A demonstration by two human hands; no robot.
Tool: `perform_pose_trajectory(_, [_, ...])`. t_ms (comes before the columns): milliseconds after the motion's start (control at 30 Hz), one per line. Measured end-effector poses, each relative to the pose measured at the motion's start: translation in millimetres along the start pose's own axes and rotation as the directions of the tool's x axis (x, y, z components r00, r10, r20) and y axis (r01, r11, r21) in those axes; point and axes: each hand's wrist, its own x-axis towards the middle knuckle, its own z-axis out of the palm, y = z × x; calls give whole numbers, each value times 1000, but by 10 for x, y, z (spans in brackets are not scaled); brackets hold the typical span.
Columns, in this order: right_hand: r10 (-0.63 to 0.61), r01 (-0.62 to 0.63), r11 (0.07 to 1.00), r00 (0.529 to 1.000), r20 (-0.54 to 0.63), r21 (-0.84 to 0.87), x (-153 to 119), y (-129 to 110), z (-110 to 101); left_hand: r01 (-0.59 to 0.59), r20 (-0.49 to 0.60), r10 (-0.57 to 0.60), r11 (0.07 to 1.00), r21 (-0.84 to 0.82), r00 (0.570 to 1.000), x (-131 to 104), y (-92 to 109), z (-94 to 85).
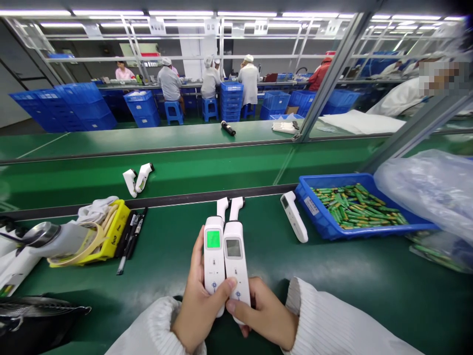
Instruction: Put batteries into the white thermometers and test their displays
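Side by side above the green bench, two white infrared thermometers are held upright in my hands. My left hand (199,301) is closed around the left thermometer (214,264), whose screen glows green. Its thumb reaches across onto the lower front of the right thermometer (235,268), which has a grey, unlit screen. Around that one's lower end my right hand (264,313) is closed, thumb on the front. Just beyond them, two more white thermometers (235,208) show their head ends, partly hidden. Another white thermometer (294,217) lies to the right.
A blue tray (321,230) of green batteries stands right, beside a plastic bag (424,192). Left are a yellow bin (120,229), black markers (129,241) and a black bag (37,320). Two thermometers (142,178) lie on the green belt (203,172). Co-workers sit and stand beyond.
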Motion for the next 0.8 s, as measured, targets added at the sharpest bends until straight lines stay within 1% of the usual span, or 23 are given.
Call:
perform_pose_trajectory(333, [3,-3,1000,1000,-6,6,6,-18,-4,-18,11,17,1000,13,1000,16,-2,-4])
perform_pose_trajectory(467, [44,-43,999,998,-43,28,17,-23,23,-41,-39,42,999,28,998,0,23,54])
perform_pose_trajectory(533, [47,-45,998,997,-59,35,22,-13,33,-41,-58,41,999,2,997,-14,32,93])
perform_pose_trajectory(600, [26,-24,998,999,-43,49,24,5,31,-24,-31,22,999,-48,999,-27,40,118])
perform_pose_trajectory(700, [-15,14,996,1000,8,88,18,26,5,58,57,-51,992,-113,997,-43,54,107])
perform_pose_trajectory(733, [-24,23,994,1000,9,107,15,25,-6,77,83,-67,990,-119,994,-45,60,89])
perform_pose_trajectory(800, [-27,29,989,999,-18,143,11,9,-29,72,121,-60,993,-98,991,-42,67,42])
